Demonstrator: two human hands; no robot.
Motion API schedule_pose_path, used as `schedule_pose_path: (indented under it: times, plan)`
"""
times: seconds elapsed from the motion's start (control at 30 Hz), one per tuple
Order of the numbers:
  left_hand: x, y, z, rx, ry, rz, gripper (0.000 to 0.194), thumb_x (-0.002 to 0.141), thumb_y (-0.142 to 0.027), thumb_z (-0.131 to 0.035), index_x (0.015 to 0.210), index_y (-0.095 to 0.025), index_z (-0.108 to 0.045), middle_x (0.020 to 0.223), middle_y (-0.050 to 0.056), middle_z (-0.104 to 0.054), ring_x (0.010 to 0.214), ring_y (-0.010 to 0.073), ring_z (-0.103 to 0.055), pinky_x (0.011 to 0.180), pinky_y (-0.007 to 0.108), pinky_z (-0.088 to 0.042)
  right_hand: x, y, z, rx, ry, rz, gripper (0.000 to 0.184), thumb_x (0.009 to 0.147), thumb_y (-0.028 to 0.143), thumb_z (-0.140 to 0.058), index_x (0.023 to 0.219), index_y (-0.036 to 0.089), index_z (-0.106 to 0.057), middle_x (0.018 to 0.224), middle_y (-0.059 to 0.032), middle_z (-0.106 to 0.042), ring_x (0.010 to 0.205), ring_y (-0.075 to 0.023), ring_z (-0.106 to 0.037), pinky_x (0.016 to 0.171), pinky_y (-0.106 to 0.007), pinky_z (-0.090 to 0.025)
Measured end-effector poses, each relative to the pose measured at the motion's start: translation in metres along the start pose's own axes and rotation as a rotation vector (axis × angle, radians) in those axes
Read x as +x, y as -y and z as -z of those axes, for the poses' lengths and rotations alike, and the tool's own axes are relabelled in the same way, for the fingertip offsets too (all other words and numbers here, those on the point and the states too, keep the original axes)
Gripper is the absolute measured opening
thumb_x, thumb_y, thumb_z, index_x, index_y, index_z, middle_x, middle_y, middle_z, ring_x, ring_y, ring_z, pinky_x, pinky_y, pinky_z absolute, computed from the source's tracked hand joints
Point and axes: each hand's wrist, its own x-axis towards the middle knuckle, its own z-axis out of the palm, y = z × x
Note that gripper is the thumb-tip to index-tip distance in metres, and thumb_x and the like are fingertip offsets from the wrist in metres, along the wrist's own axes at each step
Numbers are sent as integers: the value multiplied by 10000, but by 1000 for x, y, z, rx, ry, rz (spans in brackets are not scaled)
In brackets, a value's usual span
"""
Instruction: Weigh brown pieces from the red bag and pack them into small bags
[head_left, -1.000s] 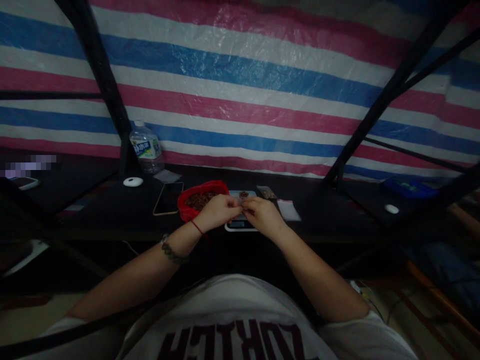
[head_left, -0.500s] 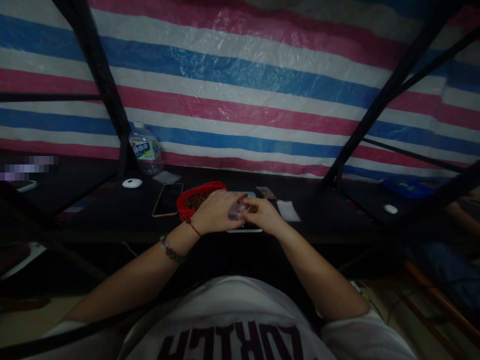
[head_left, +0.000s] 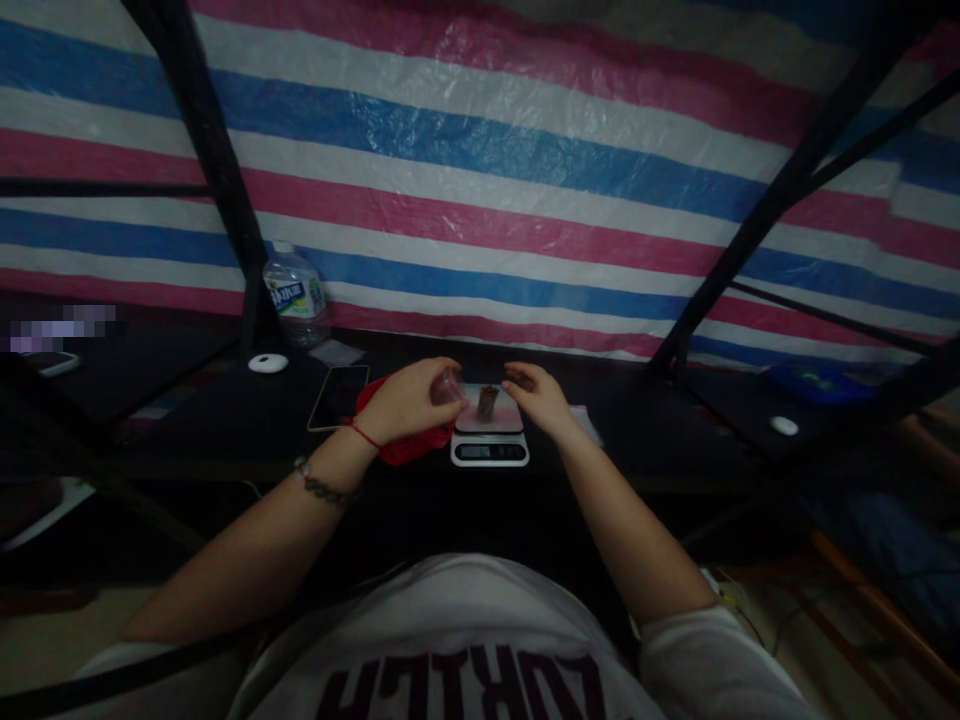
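A small digital scale sits on the dark table in front of me. A little clear pouch of brown bits stands upright on its platform. My left hand hovers just left of the pouch, above a red bag, with its fingers curled round something pale and translucent. My right hand is just right of the pouch, not touching it, with its fingers loosely apart and nothing visible in them.
A phone lies left of the red bag. Behind it are a white round object and a water bottle. At the far right lie a blue tray and a white object. Black frame poles cross a striped tarp.
My hands were together over the scale, working a clear pouch. They have parted, the pouch now stands on the platform, and my left hand has shifted over the red bag.
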Motion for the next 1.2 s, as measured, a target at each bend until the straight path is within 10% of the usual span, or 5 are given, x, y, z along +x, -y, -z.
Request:
schedule_pose_path:
  times: [0.2, 0.57, 1.2]
  plan:
    - [3, 31, 26, 75, -26, 197, 575, 775, -529, -544, 1194, -137, -573, 1148, 123, -649, 1021, 274, -612, 901, 364, -460, 16, -41, -24, -106, 208, -74, 459, 671, 233, -729, 1112, 145, -639, 1111, -114, -674, 1027, -205, -625, 954, -379, -444]
    - [2, 60, 41, 130, -19, 347, 498, 757, -537, -563, 1083, -167, -633, 987, 104, -703, 834, 246, -653, 726, 296, -477, 30, 8, -74, -53, 284, 173, 413, 693, 199, -702, 1097, 121, -658, 1031, -102, -651, 911, -182, -604, 836, -317, -472]
    - [2, 64, 39, 168, 106, 395, 523, 746, -574, -552, 1083, -180, -619, 1007, 96, -708, 882, 260, -665, 730, 300, -497, 22, 11, -102, -81, 246, 213, 399, 694, 198, -710, 1089, 183, -655, 1089, -78, -666, 1029, -215, -598, 932, -360, -454]
